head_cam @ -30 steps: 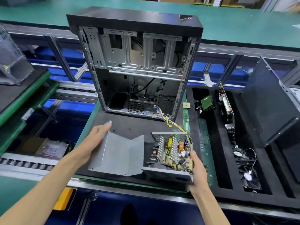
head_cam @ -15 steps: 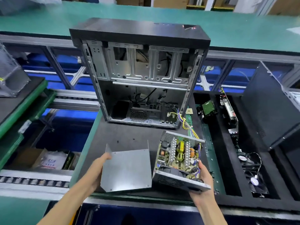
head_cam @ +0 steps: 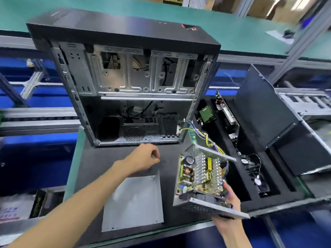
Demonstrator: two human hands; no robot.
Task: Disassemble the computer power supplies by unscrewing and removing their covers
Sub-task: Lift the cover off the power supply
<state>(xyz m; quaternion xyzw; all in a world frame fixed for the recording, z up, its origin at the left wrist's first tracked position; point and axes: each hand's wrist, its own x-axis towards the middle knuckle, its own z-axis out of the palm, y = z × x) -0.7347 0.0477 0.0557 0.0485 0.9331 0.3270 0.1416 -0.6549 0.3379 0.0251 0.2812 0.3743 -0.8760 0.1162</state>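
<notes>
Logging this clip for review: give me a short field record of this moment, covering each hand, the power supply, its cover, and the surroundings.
left hand: over the black mat, fingers curled, whether it pinches something small cannot be told
right hand: grips the open power supply, tilted off the mat
cover: grey metal cover lies flat on the mat, apart from the supply
wiring: coloured wires run from the supply toward the computer case
case: upright behind the mat, side open
right tray: holds fans and boards
</notes>
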